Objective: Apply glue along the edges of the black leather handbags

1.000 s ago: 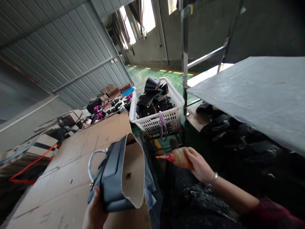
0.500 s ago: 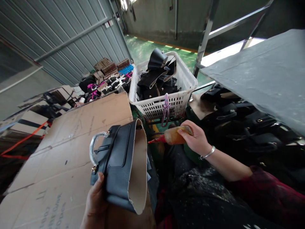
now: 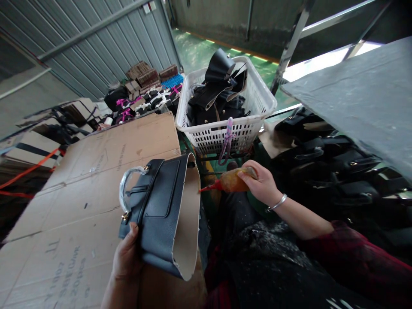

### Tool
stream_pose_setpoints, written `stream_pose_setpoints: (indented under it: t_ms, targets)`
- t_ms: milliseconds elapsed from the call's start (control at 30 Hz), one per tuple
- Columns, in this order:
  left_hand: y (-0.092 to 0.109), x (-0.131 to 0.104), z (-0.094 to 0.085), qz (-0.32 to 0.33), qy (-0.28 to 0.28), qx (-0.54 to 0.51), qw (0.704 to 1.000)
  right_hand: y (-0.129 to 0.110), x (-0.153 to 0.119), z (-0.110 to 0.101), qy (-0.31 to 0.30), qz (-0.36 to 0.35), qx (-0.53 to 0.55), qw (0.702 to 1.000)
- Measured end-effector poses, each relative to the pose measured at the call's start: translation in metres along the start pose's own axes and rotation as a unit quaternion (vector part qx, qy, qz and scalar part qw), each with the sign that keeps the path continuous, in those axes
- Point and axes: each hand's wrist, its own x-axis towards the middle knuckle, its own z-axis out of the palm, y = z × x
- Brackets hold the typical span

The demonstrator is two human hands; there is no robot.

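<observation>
A dark handbag body [image 3: 161,210] lies tilted over the cardboard, its raw beige open edge facing right and its wrapped handle on the left. My left hand [image 3: 128,253] grips the bag's lower left end, thumb on the front and the other fingers hidden beneath. My right hand [image 3: 262,184] is closed around a squeeze bottle [image 3: 236,179] of amber liquid. The bottle's red nozzle points left, its tip at or very near the bag's open rim; whether they touch is hard to tell.
Flattened cardboard [image 3: 93,184] covers the surface at left. Ahead, a white plastic basket [image 3: 222,137] holds black bag pieces. Several black bags [image 3: 337,171] sit at right beneath a grey sheet [image 3: 363,86]. Bundled pieces [image 3: 148,101] are stacked behind the cardboard.
The bottle's nozzle is now closer to the bag's open rim. The bag and my left hand have shifted slightly up and left in view. The background has shifted as well.
</observation>
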Motion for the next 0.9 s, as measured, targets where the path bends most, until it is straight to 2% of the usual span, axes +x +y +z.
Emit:
stream_pose_setpoints:
  t_ms: [133,333,533,700,800,900]
  targets:
    - [0.001,-0.002,0.005,-0.032,0.031,-0.005,0.999,-0.001,-0.011,0.000,-0.017,0.031,0.036,0.999]
    - [-0.001,0.001,0.003,-0.004,0.025,0.005,1.000,-0.007,-0.026,0.001,-0.048,0.070,0.081,0.993]
    - [-0.001,0.003,0.001,0.016,0.054,-0.010,0.998,-0.016,-0.040,0.000,-0.086,0.081,0.093,0.989]
    - [-0.003,0.005,0.000,0.000,0.054,-0.014,0.998,-0.016,-0.043,-0.002,-0.099,0.076,0.098,0.987]
    - [-0.004,0.006,-0.001,0.001,0.035,-0.001,0.999,-0.009,-0.040,-0.003,-0.090,0.070,0.080,0.990]
    - [-0.004,0.006,-0.001,0.003,0.024,0.007,1.000,-0.002,-0.036,-0.006,-0.041,0.071,0.060,0.995]
